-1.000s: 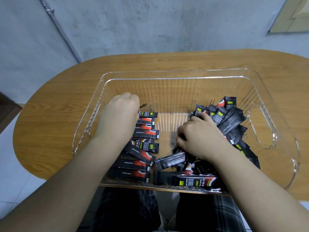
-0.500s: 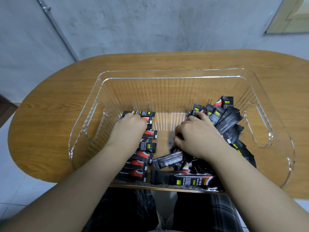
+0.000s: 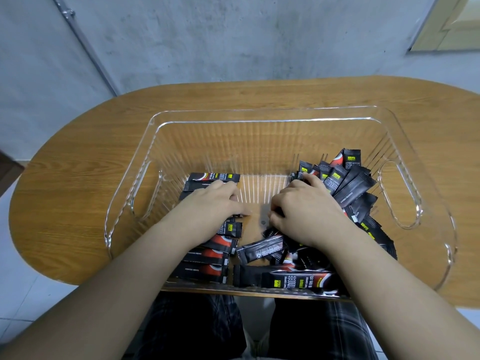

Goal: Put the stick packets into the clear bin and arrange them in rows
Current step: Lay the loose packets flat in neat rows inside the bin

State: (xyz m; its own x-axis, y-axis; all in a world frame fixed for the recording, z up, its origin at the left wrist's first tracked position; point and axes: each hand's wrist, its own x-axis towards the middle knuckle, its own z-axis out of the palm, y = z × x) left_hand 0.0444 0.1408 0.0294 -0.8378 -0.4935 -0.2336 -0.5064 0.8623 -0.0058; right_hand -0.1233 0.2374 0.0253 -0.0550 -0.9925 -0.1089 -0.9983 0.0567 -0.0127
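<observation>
Disorder is the likely failure: inside the clear bin (image 3: 259,120) on the table (image 3: 78,178), the loose heap (image 3: 348,188) of slippery black stick packets could slump into the tidy left row (image 3: 207,258). The right hand (image 3: 306,211) curls into that heap, seemingly pinching a packet, while the left hand (image 3: 213,203) presses flat on the row.

Bare forearms, no sleeves; dark plaid trousers (image 3: 322,331) below.
</observation>
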